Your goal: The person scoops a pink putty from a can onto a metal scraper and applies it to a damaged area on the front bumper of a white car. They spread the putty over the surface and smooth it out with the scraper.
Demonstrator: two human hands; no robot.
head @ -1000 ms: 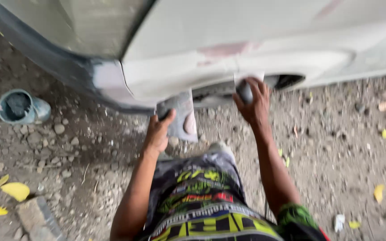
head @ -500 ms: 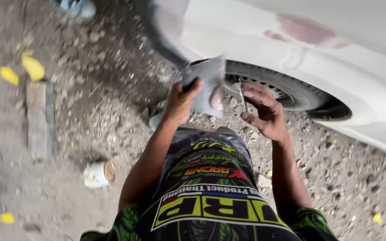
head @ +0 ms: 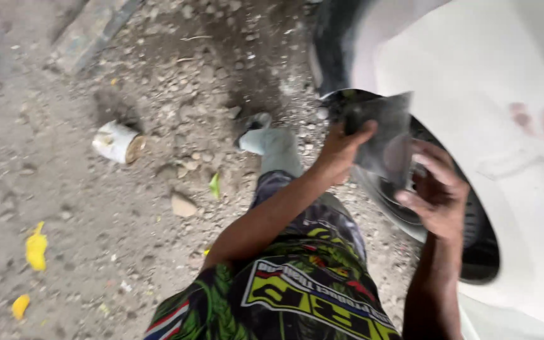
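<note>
**Sandpaper sheet held up by the white car**

Sandpaper sheet (head: pixel 382 135), grey and bent, is now up in front of the car wheel (head: pixel 410 214), held between both hands. A second ago it was pressed low on the white car body (head: pixel 473 82). The left hand (head: pixel 341 148) pinches its left edge. The right hand (head: pixel 432 198) curls loosely on its right edge. A white can (head: pixel 118 141) lies far left of the wheel.

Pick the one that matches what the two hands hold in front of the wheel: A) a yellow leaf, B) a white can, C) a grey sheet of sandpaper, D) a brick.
C: the left hand and right hand both grip a grey sheet beside the white car body; the can lies on the ground.
</note>
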